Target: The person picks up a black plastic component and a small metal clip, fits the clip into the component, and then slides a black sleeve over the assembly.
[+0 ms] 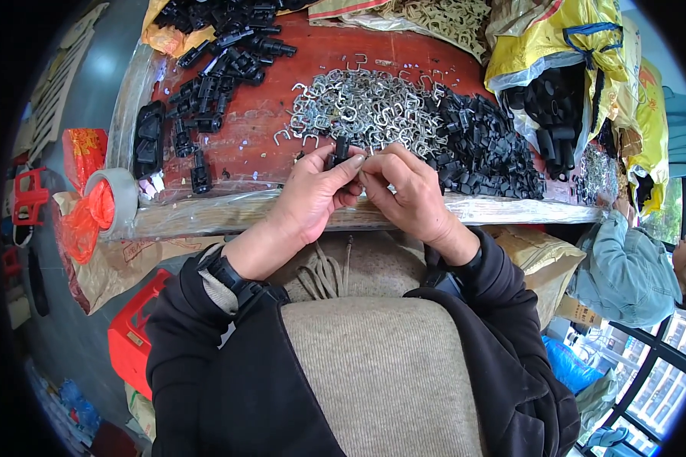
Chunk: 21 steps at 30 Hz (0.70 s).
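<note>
Both hands meet above the near edge of the red table. My left hand (312, 185) is closed around a small black plastic part (341, 146), whose top end sticks up between thumb and fingers. Beside it, the thumb and bent fingers of my right hand (408, 194) pinch together against that part; whatever they hold is hidden. Just beyond the hands spreads a pile of U-shaped metal clips (358, 107). To its right lies a heap of small black plastic pieces (480, 145).
Black assembled parts (217, 87) lie at the table's far left. A tape roll (118, 202) hangs at the left corner. Yellow sacks (549, 53) stand at the right, one holding black tubes (560, 145). A red stool (141, 327) is low left. Another person (625, 263) sits at the right.
</note>
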Motion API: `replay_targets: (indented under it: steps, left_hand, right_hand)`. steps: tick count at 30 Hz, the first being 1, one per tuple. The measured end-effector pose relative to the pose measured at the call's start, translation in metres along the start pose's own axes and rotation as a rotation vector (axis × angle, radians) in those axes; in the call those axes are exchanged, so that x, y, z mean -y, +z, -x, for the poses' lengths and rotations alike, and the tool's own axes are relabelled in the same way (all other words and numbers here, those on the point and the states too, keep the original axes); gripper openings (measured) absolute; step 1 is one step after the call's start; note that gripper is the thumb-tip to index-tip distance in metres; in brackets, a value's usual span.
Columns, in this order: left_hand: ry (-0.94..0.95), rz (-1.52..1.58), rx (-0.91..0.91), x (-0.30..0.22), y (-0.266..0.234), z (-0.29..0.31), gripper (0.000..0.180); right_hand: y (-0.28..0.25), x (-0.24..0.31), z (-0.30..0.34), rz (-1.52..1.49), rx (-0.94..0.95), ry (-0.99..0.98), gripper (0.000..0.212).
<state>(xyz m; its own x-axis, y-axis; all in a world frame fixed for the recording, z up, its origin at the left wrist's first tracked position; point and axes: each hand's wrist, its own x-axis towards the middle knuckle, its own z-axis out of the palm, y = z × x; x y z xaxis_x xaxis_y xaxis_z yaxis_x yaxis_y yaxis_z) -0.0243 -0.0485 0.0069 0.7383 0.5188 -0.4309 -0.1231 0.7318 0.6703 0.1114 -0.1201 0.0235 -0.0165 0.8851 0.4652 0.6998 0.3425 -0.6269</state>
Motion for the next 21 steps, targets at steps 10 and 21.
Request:
replay_targets:
  steps: [10,21]
  left_hand:
    - [-0.112,0.313,0.248,-0.005,-0.014,0.0,0.026]
    - [-0.005,0.236,0.206,-0.013,-0.027,0.002,0.024]
  right_hand:
    - [-0.002,-0.004,-0.002,-0.116,0.016,0.08,0.008]
    - [-0.021,-0.019,0.001,0.075,0.176,0.185,0.009]
